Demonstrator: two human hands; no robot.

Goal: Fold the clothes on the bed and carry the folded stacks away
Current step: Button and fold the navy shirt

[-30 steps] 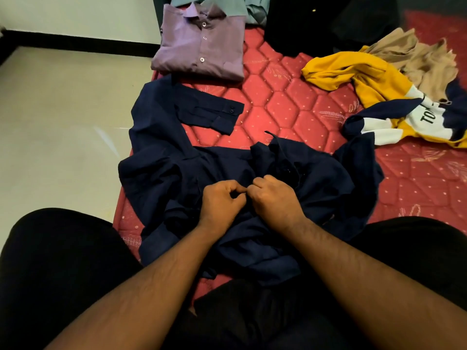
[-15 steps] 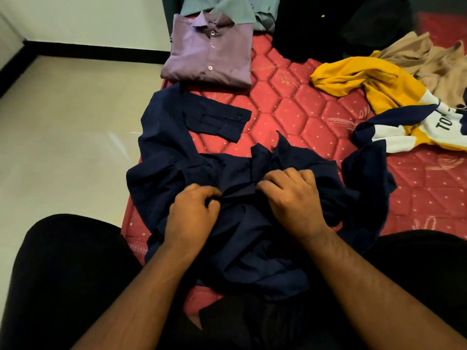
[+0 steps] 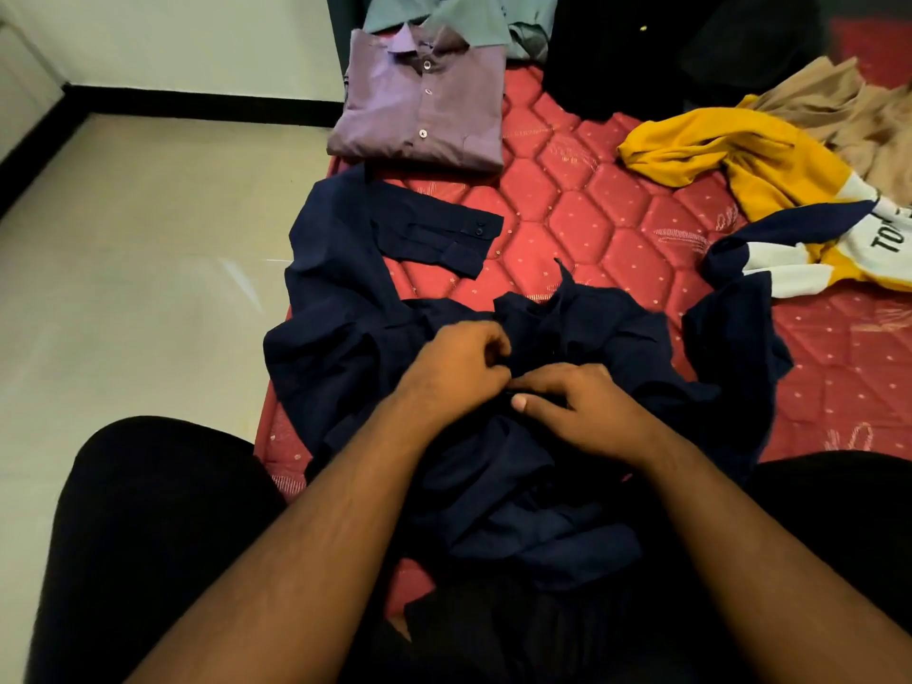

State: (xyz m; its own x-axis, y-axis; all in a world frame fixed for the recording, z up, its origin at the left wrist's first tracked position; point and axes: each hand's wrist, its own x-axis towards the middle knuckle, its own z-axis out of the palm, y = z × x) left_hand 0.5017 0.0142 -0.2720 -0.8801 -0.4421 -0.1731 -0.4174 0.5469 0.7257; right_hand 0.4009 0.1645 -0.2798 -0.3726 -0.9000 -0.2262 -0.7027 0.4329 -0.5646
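A bedroom in a home, most likely: a red quilted mattress (image 3: 617, 224) strewn with shirts, one purple shirt (image 3: 419, 106) folded, beside a pale tiled floor (image 3: 148, 249) and white wall (image 3: 197, 37) with dark skirting.

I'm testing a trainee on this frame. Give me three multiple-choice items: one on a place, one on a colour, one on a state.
1. Where does the folded purple shirt lie?
A. at the mattress's far left edge
B. on the floor
C. on the person's lap

2. What colour is the shirt under both hands?
A. yellow
B. navy blue
C. grey-green

3. How does that shirt lie?
A. neatly folded
B. rolled into a tube
C. unfolded and rumpled

Answers: 1 A, it rests on the red mattress beyond the navy shirt. 2 B, the left hand and right hand pinch dark navy cloth. 3 C, one sleeve lies spread, the body bunched.
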